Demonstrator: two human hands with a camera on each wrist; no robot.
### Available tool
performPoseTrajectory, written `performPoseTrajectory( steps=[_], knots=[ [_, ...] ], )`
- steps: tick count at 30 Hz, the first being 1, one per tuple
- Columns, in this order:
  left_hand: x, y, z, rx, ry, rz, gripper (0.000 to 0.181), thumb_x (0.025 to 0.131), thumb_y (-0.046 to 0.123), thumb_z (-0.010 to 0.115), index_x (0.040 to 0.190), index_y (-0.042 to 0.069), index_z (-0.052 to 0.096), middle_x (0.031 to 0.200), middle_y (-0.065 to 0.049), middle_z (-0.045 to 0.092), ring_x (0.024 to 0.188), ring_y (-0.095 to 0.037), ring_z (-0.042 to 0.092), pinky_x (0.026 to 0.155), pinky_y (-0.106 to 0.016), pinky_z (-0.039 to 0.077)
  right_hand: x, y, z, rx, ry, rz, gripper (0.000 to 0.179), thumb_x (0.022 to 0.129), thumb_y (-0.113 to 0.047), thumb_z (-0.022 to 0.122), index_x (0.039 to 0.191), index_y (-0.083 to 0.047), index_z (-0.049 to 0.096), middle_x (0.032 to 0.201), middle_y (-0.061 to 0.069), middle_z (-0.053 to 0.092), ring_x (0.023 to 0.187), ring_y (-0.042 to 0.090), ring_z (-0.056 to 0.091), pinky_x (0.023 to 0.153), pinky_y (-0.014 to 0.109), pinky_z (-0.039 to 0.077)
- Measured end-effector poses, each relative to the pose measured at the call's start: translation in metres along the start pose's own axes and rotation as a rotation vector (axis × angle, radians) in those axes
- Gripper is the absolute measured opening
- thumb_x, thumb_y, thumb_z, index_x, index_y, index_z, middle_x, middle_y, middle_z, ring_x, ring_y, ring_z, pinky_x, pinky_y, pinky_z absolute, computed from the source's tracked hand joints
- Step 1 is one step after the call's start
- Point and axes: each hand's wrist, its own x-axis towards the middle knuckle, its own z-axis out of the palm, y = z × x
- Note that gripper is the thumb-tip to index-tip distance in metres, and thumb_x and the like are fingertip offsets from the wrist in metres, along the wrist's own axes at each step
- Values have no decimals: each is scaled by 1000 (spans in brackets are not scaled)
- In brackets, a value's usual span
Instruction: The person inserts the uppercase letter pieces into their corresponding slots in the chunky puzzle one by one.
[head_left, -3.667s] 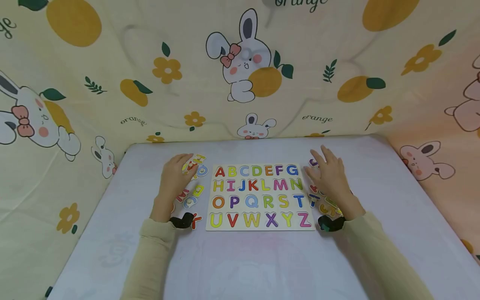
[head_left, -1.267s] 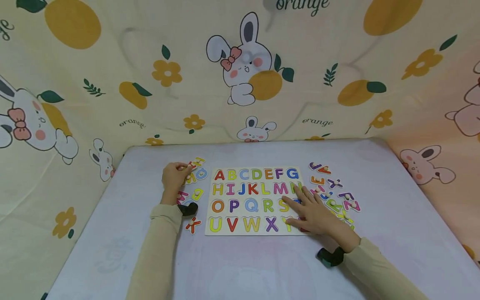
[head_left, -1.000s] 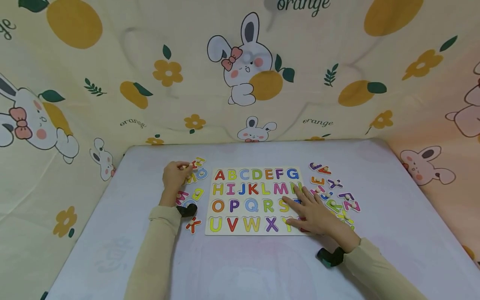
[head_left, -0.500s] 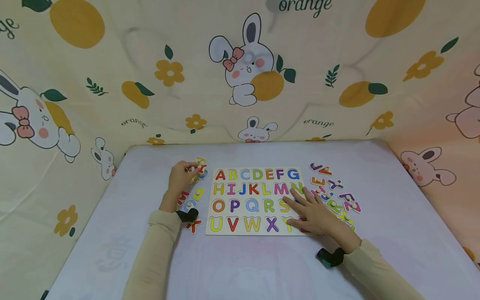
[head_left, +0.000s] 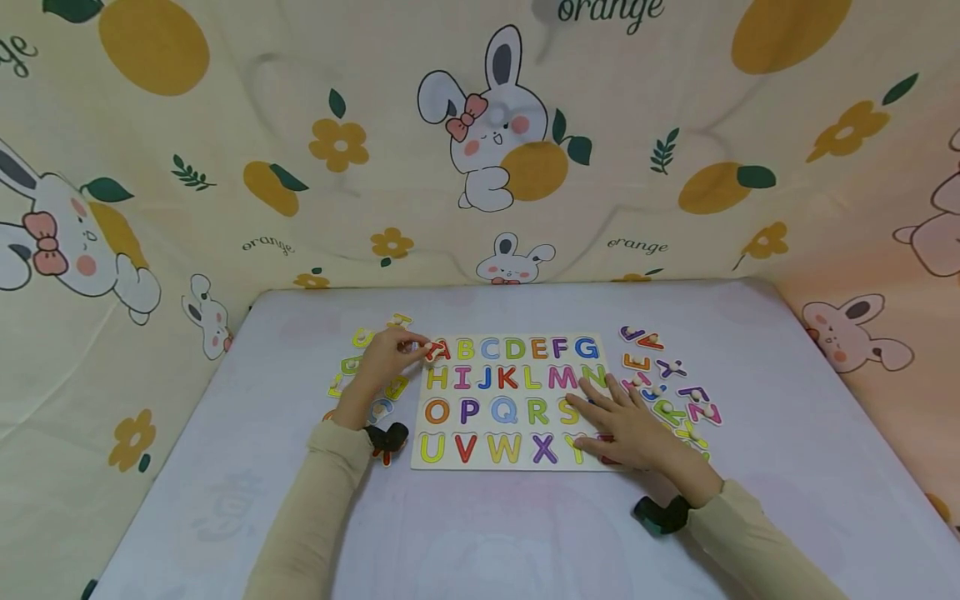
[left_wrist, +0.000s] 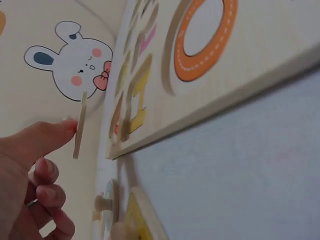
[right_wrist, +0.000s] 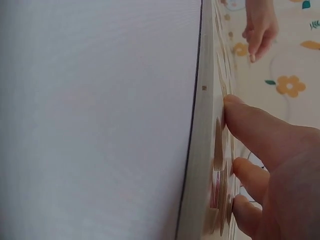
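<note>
My left hand (head_left: 390,358) pinches a red letter A puzzle piece (head_left: 432,352) by its knob, at the top left corner of the alphabet puzzle board (head_left: 480,425). In the left wrist view the letter piece (left_wrist: 80,127) appears edge-on between thumb and finger, held above the board (left_wrist: 240,95). The printed red A slot lies right beside the piece in the head view. My right hand (head_left: 626,425) rests with spread fingers on the lower right of the board, covering some letters there. Its fingertips (right_wrist: 235,105) press on the board's face in the right wrist view.
Knobbed letter pieces lie left of the board, among them a yellow one (head_left: 397,387) and a light blue one (head_left: 381,410). More pieces, such as an orange E (head_left: 636,362) and a pink Z (head_left: 703,412), are scattered to the right. A patterned cloth (head_left: 480,167) hangs behind the table.
My left hand has picked up the red A from the left pile and carried it right to the board's corner. My right hand came down onto the board earlier and has stayed there.
</note>
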Motion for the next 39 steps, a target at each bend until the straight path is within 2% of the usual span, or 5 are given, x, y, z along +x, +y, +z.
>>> performPoseTrajectory(
  steps=[7,15,25,34,39],
  knots=[
    [9,-1,8,60,-82,7,21,90,24,68,105,11,75,78,-3,53,71,-14,44,64,-24,33,0,0,0,1,6,2,70,87,-53,61,148,-27,38,161,9,25,148,49,8,115,71,5],
    [13,-1,14,75,-98,-14,23,91,24,67,107,9,74,78,-4,54,71,-14,45,63,-23,33,0,-1,0,0,16,-5,69,87,-52,62,147,-25,40,161,10,27,148,51,10,114,72,6],
    [14,2,18,72,-59,-153,30,85,38,72,96,10,72,83,-4,56,78,-17,48,65,-25,35,0,0,1,-3,26,-13,69,87,-50,63,147,-25,41,160,11,27,147,51,11,114,72,7],
    [17,8,20,88,-59,-102,22,89,29,68,97,9,75,79,-3,53,73,-16,46,63,-25,33,-1,-1,0,-11,10,-13,70,87,-51,62,148,-25,40,161,10,26,147,51,11,114,72,7],
    [17,12,19,96,-65,-110,22,90,28,66,99,9,75,77,-2,50,72,-15,45,62,-25,32,0,-1,-1,-17,15,-22,70,87,-52,62,148,-25,39,161,10,27,147,52,11,114,73,8]
  ],
)
